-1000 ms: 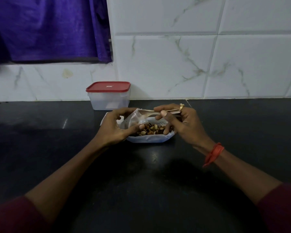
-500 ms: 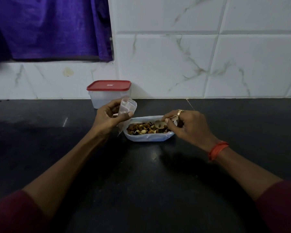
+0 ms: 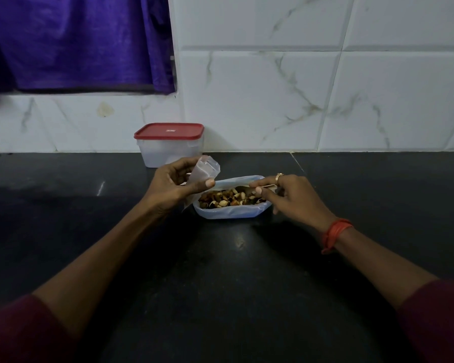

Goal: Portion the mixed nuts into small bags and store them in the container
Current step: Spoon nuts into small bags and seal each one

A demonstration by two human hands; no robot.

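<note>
A shallow pale tray [image 3: 230, 213] full of mixed nuts [image 3: 227, 198] sits on the black counter. My left hand [image 3: 172, 183] pinches a small clear bag [image 3: 203, 172] upright just left of the tray. My right hand [image 3: 292, 196] grips a spoon [image 3: 261, 186] by its handle, with the bowl end low over the nuts at the tray's right side. A clear container with a red lid [image 3: 169, 144] stands shut against the wall, behind my left hand.
The black counter [image 3: 220, 271] stretches wide on both sides and toward me. White marble tiles [image 3: 299, 95] form the back wall. A purple cloth [image 3: 76, 40] hangs at the upper left.
My left hand lifted the small bag off the tray to its left. My right hand lowered the spoon from above the tray into the nuts.
</note>
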